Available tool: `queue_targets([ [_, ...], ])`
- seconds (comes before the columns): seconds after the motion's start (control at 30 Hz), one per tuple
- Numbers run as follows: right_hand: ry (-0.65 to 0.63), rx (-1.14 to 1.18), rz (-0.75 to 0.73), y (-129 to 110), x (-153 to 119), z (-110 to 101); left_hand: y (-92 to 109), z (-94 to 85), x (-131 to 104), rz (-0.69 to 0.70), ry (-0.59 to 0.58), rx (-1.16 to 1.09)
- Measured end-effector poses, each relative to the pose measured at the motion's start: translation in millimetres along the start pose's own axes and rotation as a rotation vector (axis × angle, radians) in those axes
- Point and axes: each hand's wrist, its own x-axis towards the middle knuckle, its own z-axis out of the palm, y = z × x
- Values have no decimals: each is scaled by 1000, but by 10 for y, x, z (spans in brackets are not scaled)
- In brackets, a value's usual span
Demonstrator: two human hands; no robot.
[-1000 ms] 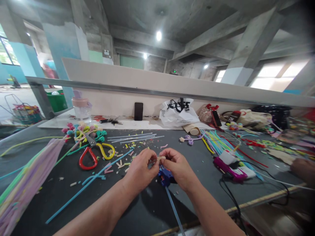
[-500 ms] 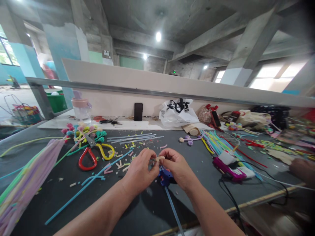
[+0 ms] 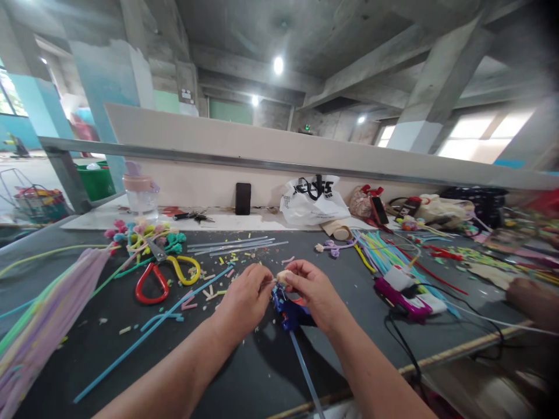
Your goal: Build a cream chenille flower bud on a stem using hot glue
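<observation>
My left hand [image 3: 245, 298] is closed in a pinch by the tip of a blue glue gun [image 3: 293, 313]; its fingertips meet the left end of a small beige fuzzy piece [image 3: 285, 275], perhaps pipe cleaner. Thumb and fingers of my right hand [image 3: 315, 295] grip that piece from the right. The glue gun sits just under both hands, and a clear glue stick [image 3: 305, 369] runs out of its back toward the table's front edge. Whether the left fingertips hold the beige piece or something thinner is hard to see.
Scissors [image 3: 152, 285] with red and yellow handles, a blue pipe cleaner [image 3: 144, 336] and cut scraps lie left. Pipe cleaner bundles [image 3: 56, 314] flank the table. Clear glue sticks [image 3: 238, 245] lie behind my hands. A purple glue gun [image 3: 404, 299] and another person's hand [image 3: 530, 299] are right.
My fingers have parted slightly, and more of the beige piece shows between them. The blue glue gun's front now shows more, a little further left. The whole view has shifted slightly.
</observation>
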Motion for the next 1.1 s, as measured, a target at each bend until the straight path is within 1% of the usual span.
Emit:
queue_targets([
  [0.07, 25, -41, 3, -19, -1, 3, -4, -6, 15, -25, 8, -40],
  [0.13, 46, -86, -17, -41, -2, -2, 0, -8, 36, -81, 22, -86],
  [0.2, 57, -124, -59, -61, -4, -12, 9, -8, 62, -195, 26, -163],
  [0.33, 60, -161, -132, -70, -18, -27, 32, -14, 112, -520, -40, -427],
  [0.37, 54, -170, -140, -66, -24, -25, 33, -13, 120, -566, -55, -480],
  [0.43, 33, -190, -143, -52, -36, -13, 27, -6, 128, -598, -67, -538],
  [0.57, 2, -208, -156, -21, -38, 23, 11, 21, 122, -549, -58, -531],
  [0.7, 34, -308, -190, 11, -4, 41, 37, 21, 119, -423, -20, -425],
  [0.77, 32, -327, -169, 25, 17, 45, 52, 15, 123, -389, -19, -374],
  [0.83, 31, -332, -145, 33, 30, 53, 53, 14, 121, -355, 6, -338],
  [0.97, 40, -324, -105, 36, 23, 73, 16, 25, 88, -207, 58, -268],
  [1.03, 40, -308, -87, 44, 23, 77, -2, 27, 66, -148, 50, -227],
  [1.1, 31, -296, -88, 59, 34, 76, -10, 22, 48, -121, 28, -196],
])
